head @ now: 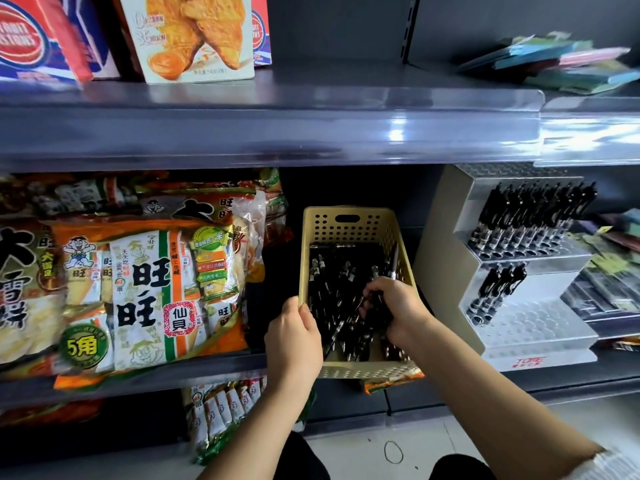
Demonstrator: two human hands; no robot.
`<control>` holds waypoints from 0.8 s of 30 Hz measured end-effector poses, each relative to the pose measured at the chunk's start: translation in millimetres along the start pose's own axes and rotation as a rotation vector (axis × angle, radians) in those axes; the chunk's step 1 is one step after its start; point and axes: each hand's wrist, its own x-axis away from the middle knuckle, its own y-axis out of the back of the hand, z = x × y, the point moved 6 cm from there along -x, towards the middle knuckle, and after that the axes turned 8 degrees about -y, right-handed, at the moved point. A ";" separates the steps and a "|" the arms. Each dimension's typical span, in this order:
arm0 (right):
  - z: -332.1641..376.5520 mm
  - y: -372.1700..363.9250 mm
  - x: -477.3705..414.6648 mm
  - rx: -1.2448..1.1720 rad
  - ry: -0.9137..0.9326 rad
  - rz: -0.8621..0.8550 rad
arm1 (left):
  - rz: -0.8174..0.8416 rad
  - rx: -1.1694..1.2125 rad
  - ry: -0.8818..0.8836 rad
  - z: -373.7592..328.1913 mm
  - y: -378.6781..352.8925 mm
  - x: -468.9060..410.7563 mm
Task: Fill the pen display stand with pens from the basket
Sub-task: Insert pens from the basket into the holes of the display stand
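Observation:
A beige perforated basket [348, 224] sits on the middle shelf, full of loose black pens [337, 282]. My left hand [294, 336] grips the basket's near left rim. Inside the basket, my right hand [394, 308] curls its fingers round a few black pens. To the right stands the stepped silver pen display stand [540, 327]. Its upper tier holds a full row of black pens [530, 216]. Three pens [495, 289] stand at the left of the tier below. The lowest rows of holes are bare.
Orange rice-cracker bags [138, 278] fill the shelf left of the basket. Snack boxes [194, 36] stand on the shelf above, with coloured notebooks [568, 64] at its right. More packets lie right of the stand and on the shelf below. A rubber band [394, 452] lies on the floor.

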 end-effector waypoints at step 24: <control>31.5 1.4 70.3 -0.296 0.107 0.496 | 0.601 0.777 0.122 -85.5 -16.4 35.8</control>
